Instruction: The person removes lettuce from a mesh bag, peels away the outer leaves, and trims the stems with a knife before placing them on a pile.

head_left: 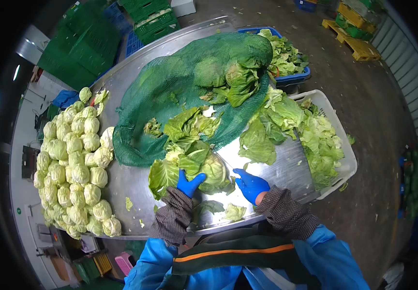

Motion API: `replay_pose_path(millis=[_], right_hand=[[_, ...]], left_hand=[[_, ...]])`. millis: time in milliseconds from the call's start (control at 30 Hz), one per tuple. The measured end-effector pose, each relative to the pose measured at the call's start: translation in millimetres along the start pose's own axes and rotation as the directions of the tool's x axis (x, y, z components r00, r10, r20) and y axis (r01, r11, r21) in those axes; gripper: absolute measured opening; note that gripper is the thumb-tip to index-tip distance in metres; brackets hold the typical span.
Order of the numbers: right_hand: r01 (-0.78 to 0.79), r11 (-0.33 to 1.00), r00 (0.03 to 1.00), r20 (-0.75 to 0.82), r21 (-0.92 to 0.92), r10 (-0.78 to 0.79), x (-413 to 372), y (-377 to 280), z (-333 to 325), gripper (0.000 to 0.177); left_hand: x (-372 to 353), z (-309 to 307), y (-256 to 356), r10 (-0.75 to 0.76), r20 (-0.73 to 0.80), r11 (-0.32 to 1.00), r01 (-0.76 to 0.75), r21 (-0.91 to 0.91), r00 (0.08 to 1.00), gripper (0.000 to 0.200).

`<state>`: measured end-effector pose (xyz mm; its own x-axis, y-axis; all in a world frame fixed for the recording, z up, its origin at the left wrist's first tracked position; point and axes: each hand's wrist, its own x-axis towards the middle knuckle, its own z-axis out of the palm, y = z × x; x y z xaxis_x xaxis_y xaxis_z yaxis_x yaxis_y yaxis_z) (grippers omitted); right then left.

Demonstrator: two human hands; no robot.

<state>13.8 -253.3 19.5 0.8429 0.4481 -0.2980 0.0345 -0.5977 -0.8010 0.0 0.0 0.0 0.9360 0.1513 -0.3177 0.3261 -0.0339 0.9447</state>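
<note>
A cabbage head [214, 173] with loose outer leaves lies on the metal table in front of me. My left hand [188, 184], in a blue glove, is at its left side, thumb and fingers apart, against the outer leaves. To the right of the cabbage, my right hand [251, 185], also gloved in blue, has its fingers stretched toward it, with a small gap visible between them. Its lower fingers are partly hidden. Beyond the cabbage lie torn leaves [182, 124] and a green mesh sack [143, 106] with more cabbages inside its open end.
Trimmed cabbages [76, 164] are piled on the left of the table [129, 186]. A white crate [348, 162] of leaves stands at the right edge, a blue crate [293, 77] of leaves behind it. Loose leaves [235, 211] lie near the front edge.
</note>
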Motion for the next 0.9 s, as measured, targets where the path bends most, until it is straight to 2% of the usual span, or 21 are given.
replay_pose_path(millis=[67,100,167,200,300,400,500,533,633,667,767,800,833,900], right_hand=[[0.024,0.981,0.996,-0.08,-0.193,-0.04,-0.2,-19.3,-6.9,0.035],[0.031,0.968,0.996,-0.069,-0.25,-0.049,9.8,-29.7,-7.0,0.029],[0.03,0.942,0.999,-0.029,-0.333,-0.042,9.7,-42.1,-8.9,0.019],[0.062,0.951,0.998,0.005,-0.302,-0.064,14.7,-35.6,-3.6,0.017],[0.072,0.949,0.996,-0.02,-0.308,-0.082,31.2,-15.0,12.7,0.018],[-0.027,0.949,0.999,0.012,-0.315,0.032,45.4,-3.1,13.2,0.018],[-0.046,0.919,0.999,-0.032,-0.39,0.037,39.5,-23.8,-0.1,0.018],[-0.042,0.925,0.998,0.021,-0.377,0.054,33.1,-30.2,-3.5,0.018],[-0.14,0.904,0.985,0.035,-0.404,0.168,30.8,-25.4,1.4,0.02],[-0.135,0.907,0.984,0.057,-0.398,0.171,30.8,-21.6,-2.1,0.025],[-0.141,0.958,0.987,0.044,-0.248,0.156,44.4,7.2,12.9,0.029],[-0.191,0.929,0.973,0.066,-0.317,0.223,41.6,-8.9,7.6,0.036],[-0.218,0.94,0.965,0.088,-0.263,0.248,42.0,-9.3,10.2,0.038],[-0.265,0.952,0.95,0.126,-0.155,0.285,53.6,-5.3,15.0,0.045]], left_hand=[[-1.9,8.0,6.7,0.051,0.003,0.999,-0.051,-0.004,0.999,0.081],[5.6,8.6,5.9,0.065,-0.006,0.997,-0.065,-0.051,0.998,0.08],[1.4,18.0,8.1,0.057,-0.019,0.991,-0.059,-0.123,0.998,0.078],[3.9,19.7,7.4,0.107,-0.013,0.987,-0.108,-0.12,0.994,0.081],[10.3,16.7,-11.8,0.197,-0.074,0.979,-0.193,0.06,0.978,0.086],[14.1,25.3,-14.5,0.261,-0.13,0.934,-0.217,0.283,0.956,0.093],[15.1,33.1,7.7,0.156,-0.136,0.958,-0.116,0.263,0.978,0.097],[11.9,32.5,1.4,0.178,-0.139,0.961,-0.141,0.238,0.974,0.101],[0.8,33.3,7.7,0.357,-0.048,0.805,-0.281,0.522,0.933,0.101],[-0.4,40.5,8.9,0.334,-0.087,0.829,-0.248,0.501,0.939,0.103],[0.3,34.5,-5.9,0.404,-0.042,0.84,-0.353,0.411,0.914,0.103],[-4.6,26.6,-2.4,0.382,-0.044,0.825,-0.319,0.467,0.923,0.103],[-11.0,18.3,-8.2,0.305,-0.042,0.914,-0.28,0.295,0.952,0.103],[-14.5,-0.2,-17.6,0.17,0.004,0.983,-0.169,-0.069,0.985,0.102]])
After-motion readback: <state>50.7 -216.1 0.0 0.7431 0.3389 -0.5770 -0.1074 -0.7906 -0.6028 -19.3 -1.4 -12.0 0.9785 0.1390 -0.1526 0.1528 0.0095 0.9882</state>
